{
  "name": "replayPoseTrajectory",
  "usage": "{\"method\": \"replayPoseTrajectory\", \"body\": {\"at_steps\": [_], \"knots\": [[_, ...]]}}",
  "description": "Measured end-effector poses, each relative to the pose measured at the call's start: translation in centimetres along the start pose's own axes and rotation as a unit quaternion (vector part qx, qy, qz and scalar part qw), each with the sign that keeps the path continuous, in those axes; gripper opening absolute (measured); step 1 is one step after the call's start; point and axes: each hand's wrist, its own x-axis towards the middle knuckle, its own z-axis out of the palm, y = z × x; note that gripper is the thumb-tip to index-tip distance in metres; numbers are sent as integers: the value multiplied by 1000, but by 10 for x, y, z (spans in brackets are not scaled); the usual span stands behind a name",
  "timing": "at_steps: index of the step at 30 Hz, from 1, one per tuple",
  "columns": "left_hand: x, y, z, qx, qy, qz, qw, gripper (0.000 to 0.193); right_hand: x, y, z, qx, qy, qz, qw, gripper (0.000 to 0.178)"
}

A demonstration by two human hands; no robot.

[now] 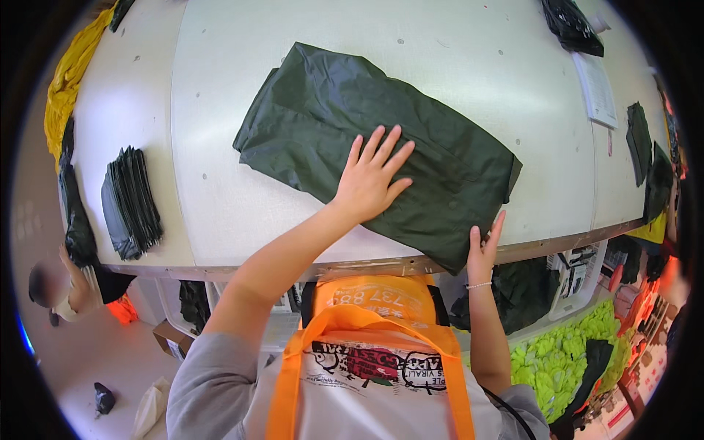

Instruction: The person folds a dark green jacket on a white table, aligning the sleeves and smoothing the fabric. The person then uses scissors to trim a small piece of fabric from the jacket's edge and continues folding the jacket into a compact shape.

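A folded piece of dark green, slightly shiny fabric (433,139) lies slantwise on the white table (220,220), its lower right corner hanging a little over the front edge. My left hand (372,174) rests flat on the middle of it, fingers spread. At the fabric's lower right corner is my right hand (484,253), thumb and fingers apart, touching or close beside the edge. The right wrist wears a thin bracelet. Neither hand grips the cloth.
A stack of folded dark pieces (132,204) stands at the left. Yellow fabric (73,81) hangs along the far left edge. At the right lie a white sheet (595,89) and a black bag (572,28). Bright green bundles (568,348) sit below right. Another person (59,286) is at the left.
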Motion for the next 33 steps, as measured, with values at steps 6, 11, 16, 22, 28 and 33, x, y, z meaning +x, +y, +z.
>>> {"method": "replayPoseTrajectory", "body": {"at_steps": [6,11,16,22,28,33], "knots": [[27,-33,37,-119,-40,24,992,57,-2,-45,-16,0,-129,6,992,72],[22,-31,46,-337,-162,83,924,51,-44,-165,-23,87,-181,-60,978,60],[-27,25,-66,-374,139,44,916,44,13,-273,93,-121,-280,-151,940,44],[-53,-22,44,-739,-2,-213,638,46,119,-200,221,-246,-352,29,903,63],[-74,-38,65,-764,-15,-266,588,49,94,-161,115,-274,-57,-431,858,66],[-73,-35,68,-760,-50,-268,590,51,60,-107,68,-147,-229,-97,957,53]]}}
